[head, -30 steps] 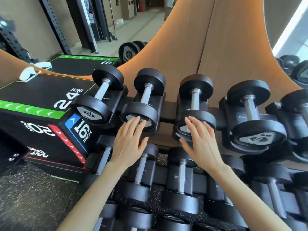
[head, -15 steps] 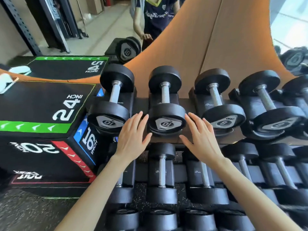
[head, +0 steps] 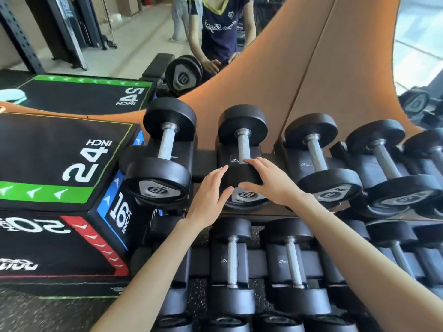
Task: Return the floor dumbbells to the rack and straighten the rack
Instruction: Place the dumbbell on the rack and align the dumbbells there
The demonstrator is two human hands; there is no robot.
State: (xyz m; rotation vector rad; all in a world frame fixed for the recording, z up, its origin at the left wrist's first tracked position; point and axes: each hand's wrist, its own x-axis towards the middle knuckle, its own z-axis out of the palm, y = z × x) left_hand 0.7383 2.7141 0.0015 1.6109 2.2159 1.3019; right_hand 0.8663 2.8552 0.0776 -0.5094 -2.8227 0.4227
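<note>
The black dumbbell rack (head: 203, 162) carries a row of dumbbells on its top tier. Both my hands clasp the near head of the second dumbbell (head: 244, 144), marked 10, which lies in its cradle. My left hand (head: 209, 197) lies along the head's left side with the thumb across the front face. My right hand (head: 272, 182) drapes over the top and right side, thumb on the front. Another 10 dumbbell (head: 165, 143) sits to the left, and lighter ones (head: 316, 153) continue to the right.
A black plyo box (head: 60, 152) marked 24, 16 and 20 inch stands tight against the rack's left end. A lower tier holds more dumbbells (head: 231, 259). An orange panel (head: 287, 68) rises behind the rack. A mirror shows a person (head: 220, 27) standing.
My view shifted left along the rack. Both hands moved up and closed in from either side onto the near head of the second 10 dumbbell.
</note>
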